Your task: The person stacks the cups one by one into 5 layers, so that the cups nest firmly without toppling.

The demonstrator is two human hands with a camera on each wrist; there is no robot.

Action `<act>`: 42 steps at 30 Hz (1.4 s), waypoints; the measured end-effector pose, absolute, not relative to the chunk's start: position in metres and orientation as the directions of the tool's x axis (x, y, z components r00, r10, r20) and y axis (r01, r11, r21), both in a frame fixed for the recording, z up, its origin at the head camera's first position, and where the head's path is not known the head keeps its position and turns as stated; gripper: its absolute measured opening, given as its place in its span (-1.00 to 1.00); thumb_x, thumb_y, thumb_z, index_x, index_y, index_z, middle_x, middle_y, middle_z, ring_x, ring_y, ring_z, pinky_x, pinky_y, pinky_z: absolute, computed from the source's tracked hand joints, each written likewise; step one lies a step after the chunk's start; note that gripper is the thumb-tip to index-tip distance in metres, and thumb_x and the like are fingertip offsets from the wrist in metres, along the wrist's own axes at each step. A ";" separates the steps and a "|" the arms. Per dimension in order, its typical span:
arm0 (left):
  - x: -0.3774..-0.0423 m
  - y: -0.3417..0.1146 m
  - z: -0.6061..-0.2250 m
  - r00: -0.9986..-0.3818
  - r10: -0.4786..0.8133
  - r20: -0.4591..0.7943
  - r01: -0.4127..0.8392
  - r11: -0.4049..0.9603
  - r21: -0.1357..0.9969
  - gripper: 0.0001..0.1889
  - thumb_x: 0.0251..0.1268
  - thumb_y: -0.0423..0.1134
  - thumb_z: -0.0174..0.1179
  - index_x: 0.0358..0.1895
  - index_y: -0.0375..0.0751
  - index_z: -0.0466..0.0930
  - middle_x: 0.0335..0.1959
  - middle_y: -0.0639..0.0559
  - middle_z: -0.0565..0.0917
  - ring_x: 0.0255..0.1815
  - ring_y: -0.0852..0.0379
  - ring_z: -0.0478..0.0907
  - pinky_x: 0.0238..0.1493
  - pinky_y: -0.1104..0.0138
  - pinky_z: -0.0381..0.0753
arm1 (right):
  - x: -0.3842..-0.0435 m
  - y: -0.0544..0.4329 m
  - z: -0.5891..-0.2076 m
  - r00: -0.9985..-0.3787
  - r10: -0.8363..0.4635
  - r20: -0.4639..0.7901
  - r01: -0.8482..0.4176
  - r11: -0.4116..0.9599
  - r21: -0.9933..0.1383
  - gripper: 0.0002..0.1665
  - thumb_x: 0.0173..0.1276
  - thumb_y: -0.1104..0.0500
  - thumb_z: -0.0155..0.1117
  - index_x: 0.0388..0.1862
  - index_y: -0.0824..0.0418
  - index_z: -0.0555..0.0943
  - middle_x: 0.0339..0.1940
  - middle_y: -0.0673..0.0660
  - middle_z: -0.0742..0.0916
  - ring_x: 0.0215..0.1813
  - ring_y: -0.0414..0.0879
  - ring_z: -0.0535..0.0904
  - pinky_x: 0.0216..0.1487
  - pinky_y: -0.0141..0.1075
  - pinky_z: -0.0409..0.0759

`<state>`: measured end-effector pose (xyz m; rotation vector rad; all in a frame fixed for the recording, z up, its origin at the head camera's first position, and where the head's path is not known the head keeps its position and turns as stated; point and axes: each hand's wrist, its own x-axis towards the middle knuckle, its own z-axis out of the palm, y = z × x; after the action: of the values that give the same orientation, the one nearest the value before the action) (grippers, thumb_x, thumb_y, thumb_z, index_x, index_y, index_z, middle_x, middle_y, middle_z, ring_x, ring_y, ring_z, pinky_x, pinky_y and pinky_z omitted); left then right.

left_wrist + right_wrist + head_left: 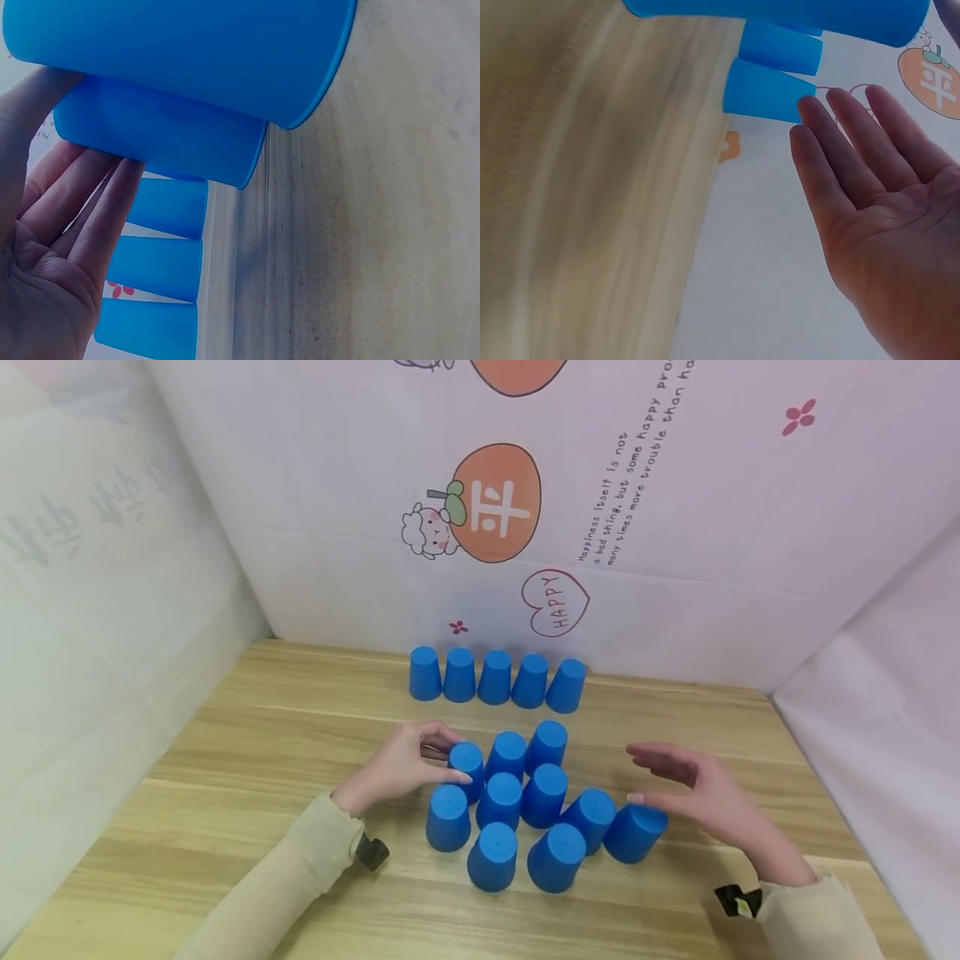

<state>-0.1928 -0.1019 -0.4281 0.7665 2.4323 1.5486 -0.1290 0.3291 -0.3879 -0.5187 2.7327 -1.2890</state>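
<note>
Several blue cups stand upside down in a cluster (522, 806) on the wooden table (247, 760). My left hand (448, 758) holds the cluster's far-left cup (468, 760), thumb on its near side and fingers behind it. In the left wrist view the fingers (90, 202) lie along that cup (165, 142). My right hand (647, 774) hovers open at the cluster's right side, its thumb just above a tilted cup (633, 832). The right wrist view shows the palm (885, 225) flat with straight fingers.
A row of several more upturned blue cups (494, 677) stands at the back edge against a printed white backdrop (637, 543). White sheets close off the left and right sides. Bare wood shows to the left, to the right and in front of the cluster.
</note>
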 end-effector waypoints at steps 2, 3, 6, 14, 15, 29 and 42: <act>-0.192 -0.101 -0.428 -0.857 0.497 0.135 0.332 0.334 0.882 -0.53 0.10 -0.02 0.57 0.04 -0.11 0.69 -0.09 0.13 0.75 -0.07 0.15 0.71 0.03 0.19 0.69 | -0.126 0.331 -0.391 -0.937 -0.342 0.072 -0.271 0.580 -0.768 -0.31 0.34 0.12 0.50 0.40 0.18 0.51 0.30 0.19 0.64 0.28 0.13 0.58 0.21 -0.34 0.54; -0.192 -0.101 -0.428 -0.858 0.496 0.135 0.332 0.335 0.882 -0.53 0.10 -0.02 0.57 0.04 -0.11 0.69 -0.09 0.12 0.75 -0.07 0.15 0.71 0.04 0.19 0.69 | -0.124 0.331 -0.392 -0.937 -0.344 0.067 -0.267 0.578 -0.771 -0.31 0.33 0.12 0.51 0.40 0.18 0.51 0.30 0.19 0.64 0.27 0.12 0.58 0.21 -0.35 0.54; -0.192 -0.101 -0.428 -0.860 0.493 0.128 0.325 0.338 0.883 -0.53 0.09 -0.02 0.58 0.04 -0.11 0.69 -0.09 0.12 0.75 -0.06 0.14 0.71 0.04 0.17 0.68 | -0.121 0.331 -0.394 -0.935 -0.351 0.045 -0.254 0.575 -0.778 -0.30 0.31 0.10 0.53 0.39 0.18 0.52 0.29 0.18 0.64 0.27 0.09 0.59 0.21 -0.33 0.54; -0.193 -0.100 -0.428 -0.858 0.497 0.131 0.327 0.332 0.885 -0.53 0.08 -0.03 0.58 0.03 -0.10 0.69 -0.09 0.12 0.75 -0.07 0.15 0.71 0.04 0.18 0.68 | -0.115 0.332 -0.399 -0.923 -0.385 0.004 -0.238 0.562 -0.792 -0.27 0.25 0.11 0.58 0.37 0.22 0.53 0.28 0.19 0.65 0.27 0.08 0.59 0.20 -0.33 0.55; -0.193 -0.100 -0.428 -0.858 0.497 0.131 0.327 0.331 0.885 -0.53 0.08 -0.03 0.58 0.03 -0.10 0.69 -0.09 0.12 0.75 -0.07 0.15 0.71 0.04 0.19 0.68 | -0.115 0.332 -0.399 -0.920 -0.392 -0.001 -0.238 0.560 -0.793 -0.27 0.24 0.10 0.58 0.36 0.23 0.54 0.27 0.19 0.66 0.27 0.08 0.59 0.19 -0.35 0.54; -0.192 -0.101 -0.428 -0.856 0.497 0.142 0.338 0.329 0.882 -0.52 0.07 0.00 0.59 0.02 -0.09 0.70 -0.10 0.15 0.75 -0.07 0.18 0.71 0.03 0.23 0.69 | -0.109 0.330 -0.403 -0.914 -0.406 -0.016 -0.252 0.598 -0.761 -0.34 0.16 0.02 0.64 0.23 0.15 0.65 0.15 0.06 0.73 0.15 -0.17 0.62 0.11 -0.33 0.59; -0.191 -0.101 -0.427 -0.855 0.499 0.139 0.336 0.328 0.883 -0.51 0.08 -0.01 0.58 0.04 -0.11 0.69 -0.09 0.13 0.75 -0.07 0.15 0.71 0.03 0.20 0.69 | -0.109 0.323 -0.396 -0.947 -0.321 0.012 -0.223 0.630 -0.743 -0.44 0.21 -0.01 0.60 0.15 0.15 0.70 0.08 0.02 0.76 0.08 -0.14 0.67 0.08 -0.31 0.61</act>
<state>-0.1914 -0.1008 -0.4269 0.7702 2.4275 1.5546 -0.1091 0.3234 -0.3957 -0.4568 2.7259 -1.2179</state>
